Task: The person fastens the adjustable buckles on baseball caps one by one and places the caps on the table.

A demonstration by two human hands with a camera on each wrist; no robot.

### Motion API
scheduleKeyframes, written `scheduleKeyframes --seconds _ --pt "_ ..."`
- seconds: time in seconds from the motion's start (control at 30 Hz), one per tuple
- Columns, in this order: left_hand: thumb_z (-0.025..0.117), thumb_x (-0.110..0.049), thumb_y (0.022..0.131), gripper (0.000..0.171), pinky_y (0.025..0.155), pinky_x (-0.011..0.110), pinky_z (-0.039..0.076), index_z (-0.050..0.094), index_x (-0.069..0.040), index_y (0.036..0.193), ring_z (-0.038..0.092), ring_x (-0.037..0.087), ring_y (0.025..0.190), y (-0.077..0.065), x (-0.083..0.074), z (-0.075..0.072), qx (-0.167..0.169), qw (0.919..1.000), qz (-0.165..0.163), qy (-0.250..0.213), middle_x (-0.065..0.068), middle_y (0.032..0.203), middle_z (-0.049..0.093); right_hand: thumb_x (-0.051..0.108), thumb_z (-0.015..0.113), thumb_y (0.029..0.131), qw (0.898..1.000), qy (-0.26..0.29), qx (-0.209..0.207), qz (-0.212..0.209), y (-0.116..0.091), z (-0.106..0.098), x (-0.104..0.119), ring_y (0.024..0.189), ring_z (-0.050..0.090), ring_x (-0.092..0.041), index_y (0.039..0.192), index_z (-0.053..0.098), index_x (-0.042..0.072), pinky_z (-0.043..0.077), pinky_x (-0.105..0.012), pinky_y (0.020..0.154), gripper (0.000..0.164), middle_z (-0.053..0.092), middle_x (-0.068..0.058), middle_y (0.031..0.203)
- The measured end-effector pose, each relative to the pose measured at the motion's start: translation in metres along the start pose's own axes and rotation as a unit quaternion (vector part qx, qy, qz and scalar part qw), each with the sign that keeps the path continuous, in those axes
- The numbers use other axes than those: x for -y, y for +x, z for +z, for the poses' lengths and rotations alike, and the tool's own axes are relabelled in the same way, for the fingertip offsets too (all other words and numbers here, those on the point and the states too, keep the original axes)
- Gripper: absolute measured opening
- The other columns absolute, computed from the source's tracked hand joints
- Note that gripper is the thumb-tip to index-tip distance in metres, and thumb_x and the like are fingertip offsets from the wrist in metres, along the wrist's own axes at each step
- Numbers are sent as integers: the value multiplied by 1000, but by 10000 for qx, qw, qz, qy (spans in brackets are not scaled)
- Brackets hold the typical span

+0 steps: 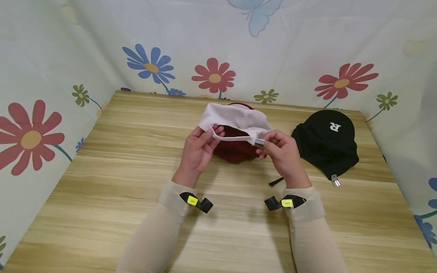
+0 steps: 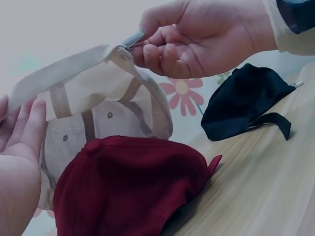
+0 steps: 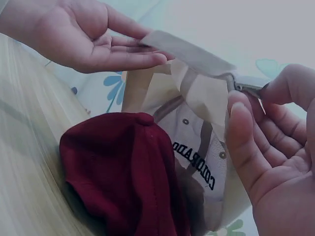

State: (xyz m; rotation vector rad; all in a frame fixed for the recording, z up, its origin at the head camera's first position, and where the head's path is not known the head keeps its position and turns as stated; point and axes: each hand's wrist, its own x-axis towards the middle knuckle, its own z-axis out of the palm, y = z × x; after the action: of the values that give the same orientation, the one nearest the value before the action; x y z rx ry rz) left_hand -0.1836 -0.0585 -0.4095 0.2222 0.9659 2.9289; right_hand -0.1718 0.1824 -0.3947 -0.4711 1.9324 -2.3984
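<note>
A pale baseball cap [image 1: 235,113] is held up over a dark red cap [image 1: 235,151], its back opening facing me. My left hand [image 1: 198,149] pinches the left end of its strap, thumb outside and fingers inside the opening. With thumb and fingers, my right hand [image 1: 283,153] holds the silver metal buckle [image 1: 260,142] at the strap's other end. The pale cap's inside [image 2: 98,118] shows brown seam tape and small eyelets in the left wrist view. Dark lettering [image 3: 197,164] runs across its fabric in the right wrist view. The red cap's underside is hidden.
To the right, a black cap [image 1: 327,140] with a white letter lies on the wooden table [image 1: 119,170], its buckle [image 1: 335,181] towards me. A dark strap end [image 1: 275,182] lies beside my right wrist. Flower-patterned cloth [image 1: 290,49] stands behind and beside the table.
</note>
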Motion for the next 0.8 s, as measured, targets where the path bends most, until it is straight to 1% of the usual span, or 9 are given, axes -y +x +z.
scheduleKeyframes --seconds 0.13,0.2,0.3,0.4,0.53,0.63,0.7,0.8 --pt "39 16 95 36 89 33 57 57 -6 116 71 21 96 -3 3 4 150 9999 10 -26 7 103 68 -7 58 91 9999 144 -27 -21 0 0 -1 60 66 -13 92 63 4 58 -24 58 12 68 -5 77" --pt "40 17 94 37 87 33 57 57 -7 117 72 20 94 -3 4 5 85 10000 49 12 5 103 68 -7 59 90 9999 116 1 -1 1 1 -1 61 66 -14 95 66 5 58 -25 58 15 68 -6 79" --pt "41 17 94 37 84 32 58 56 -9 117 72 20 91 -3 6 8 -93 9999 91 78 4 102 69 -7 62 89 9999 -70 81 37 1 2 -2 62 66 -15 100 70 2 59 -27 61 17 68 -7 82" --pt "42 16 95 36 82 31 59 56 -9 116 72 19 90 -3 7 10 -210 9996 106 136 4 101 69 -8 61 88 9994 -240 202 169 1 2 -4 64 65 -15 100 71 1 60 -27 63 18 68 -6 82" --pt "44 14 95 33 83 30 59 56 -8 116 72 18 90 -3 7 12 -296 9992 128 235 5 100 69 -12 58 87 9980 -344 369 378 1 2 -7 62 64 -13 95 68 -4 59 -26 62 16 67 -6 79" --pt "46 12 95 30 83 31 59 56 -7 116 72 19 89 -3 5 11 -404 9987 149 288 6 98 70 -13 53 87 9973 -420 413 431 1 3 -7 61 63 -14 91 62 -7 59 -26 61 11 64 -6 77" --pt "46 11 96 29 82 31 59 57 -7 116 73 19 87 -3 4 10 -472 9984 158 276 6 97 71 -11 50 88 9970 -456 443 433 0 3 -7 63 64 -14 89 58 -6 59 -27 62 9 62 -5 79" --pt "47 7 97 26 81 32 59 58 -6 116 73 20 86 -3 4 8 -525 9983 152 223 6 95 72 -8 46 90 9970 -390 511 427 0 4 -6 65 66 -15 86 54 -1 60 -28 64 12 61 -6 85"
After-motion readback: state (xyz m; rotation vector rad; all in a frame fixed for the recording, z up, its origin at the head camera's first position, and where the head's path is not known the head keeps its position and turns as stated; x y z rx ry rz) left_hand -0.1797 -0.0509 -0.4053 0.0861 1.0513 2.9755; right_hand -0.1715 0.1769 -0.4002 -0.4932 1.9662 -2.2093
